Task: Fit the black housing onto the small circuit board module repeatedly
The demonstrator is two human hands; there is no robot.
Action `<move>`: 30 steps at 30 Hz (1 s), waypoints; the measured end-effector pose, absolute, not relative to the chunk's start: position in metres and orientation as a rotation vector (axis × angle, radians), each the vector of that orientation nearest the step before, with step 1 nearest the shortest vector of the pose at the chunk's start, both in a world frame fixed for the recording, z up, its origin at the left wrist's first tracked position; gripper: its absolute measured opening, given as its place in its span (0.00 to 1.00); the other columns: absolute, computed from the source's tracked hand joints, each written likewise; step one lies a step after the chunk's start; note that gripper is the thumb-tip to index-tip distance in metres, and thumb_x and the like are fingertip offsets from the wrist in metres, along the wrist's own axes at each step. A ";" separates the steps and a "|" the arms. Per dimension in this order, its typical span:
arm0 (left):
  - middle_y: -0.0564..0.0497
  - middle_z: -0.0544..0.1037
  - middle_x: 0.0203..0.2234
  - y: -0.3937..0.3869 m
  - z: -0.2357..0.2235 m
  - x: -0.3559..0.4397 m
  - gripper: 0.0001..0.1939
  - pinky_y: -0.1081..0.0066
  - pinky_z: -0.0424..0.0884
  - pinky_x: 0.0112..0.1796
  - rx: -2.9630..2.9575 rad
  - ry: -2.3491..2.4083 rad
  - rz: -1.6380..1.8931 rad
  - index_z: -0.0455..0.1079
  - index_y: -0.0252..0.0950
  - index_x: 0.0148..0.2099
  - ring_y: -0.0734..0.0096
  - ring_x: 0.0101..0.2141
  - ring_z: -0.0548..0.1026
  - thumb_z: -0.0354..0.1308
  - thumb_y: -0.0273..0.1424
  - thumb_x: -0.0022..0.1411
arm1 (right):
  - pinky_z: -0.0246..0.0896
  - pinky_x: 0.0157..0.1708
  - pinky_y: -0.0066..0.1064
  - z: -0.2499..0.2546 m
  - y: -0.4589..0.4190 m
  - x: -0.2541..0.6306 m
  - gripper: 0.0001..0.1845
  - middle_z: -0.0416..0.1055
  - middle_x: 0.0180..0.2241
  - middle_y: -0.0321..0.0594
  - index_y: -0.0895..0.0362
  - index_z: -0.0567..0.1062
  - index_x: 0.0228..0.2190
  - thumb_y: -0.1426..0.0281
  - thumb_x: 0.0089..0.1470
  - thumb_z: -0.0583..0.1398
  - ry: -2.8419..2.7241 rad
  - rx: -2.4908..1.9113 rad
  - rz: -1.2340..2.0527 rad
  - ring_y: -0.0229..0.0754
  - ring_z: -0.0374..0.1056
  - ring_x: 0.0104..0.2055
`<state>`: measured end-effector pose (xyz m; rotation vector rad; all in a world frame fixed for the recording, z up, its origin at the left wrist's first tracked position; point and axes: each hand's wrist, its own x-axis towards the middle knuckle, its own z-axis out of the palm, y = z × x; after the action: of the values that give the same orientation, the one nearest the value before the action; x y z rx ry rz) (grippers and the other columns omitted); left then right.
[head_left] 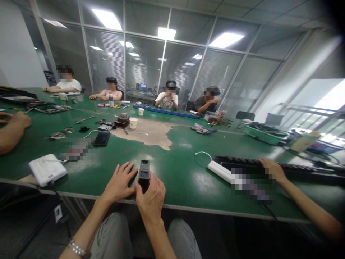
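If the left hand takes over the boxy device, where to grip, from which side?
Likely the straight sides of the device at its far end, from the left: the right hand covers its near end; the left hand is alongside.

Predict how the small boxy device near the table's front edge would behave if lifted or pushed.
The small boxy device should feel stiff, given its straight, hard-looking edges. Its flat faces suggest sliding rather than rolling. Its screen-like panel might be fragile if knocked.

Bright lights (107, 18) blazed in tall glass panels (147, 66) behind a broad green table (180, 180), a pale wall (16, 46) standing far left!
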<state>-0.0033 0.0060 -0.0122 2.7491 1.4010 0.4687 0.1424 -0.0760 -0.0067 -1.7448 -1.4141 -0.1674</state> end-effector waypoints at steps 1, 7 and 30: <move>0.44 0.57 0.67 0.006 -0.012 -0.003 0.36 0.40 0.46 0.62 2.751 1.399 0.464 0.57 0.44 0.68 0.47 0.66 0.51 0.57 0.43 0.59 | 0.52 0.57 0.48 -0.010 -0.076 0.143 0.31 0.72 0.50 0.57 0.65 0.69 0.54 0.62 0.52 0.64 -1.407 -1.748 -0.163 0.55 0.65 0.55; 0.44 0.56 0.67 0.006 -0.011 -0.004 0.36 0.38 0.47 0.61 2.754 1.367 0.485 0.56 0.47 0.68 0.45 0.66 0.51 0.58 0.42 0.58 | 0.52 0.57 0.49 -0.012 -0.070 0.143 0.32 0.71 0.51 0.59 0.66 0.71 0.53 0.57 0.53 0.63 -1.398 -1.812 -0.125 0.59 0.61 0.59; 0.45 0.58 0.67 0.007 -0.013 -0.003 0.38 0.40 0.46 0.62 2.725 1.377 0.493 0.58 0.46 0.67 0.47 0.66 0.51 0.60 0.50 0.56 | 0.57 0.55 0.48 0.011 -0.059 0.148 0.24 0.73 0.48 0.58 0.63 0.75 0.46 0.58 0.55 0.61 -1.355 -1.670 -0.170 0.55 0.68 0.54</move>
<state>-0.0028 0.0066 -0.0128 2.7251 1.3766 0.4930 0.1484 -0.0589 0.0106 -1.6705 -1.3546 -0.1700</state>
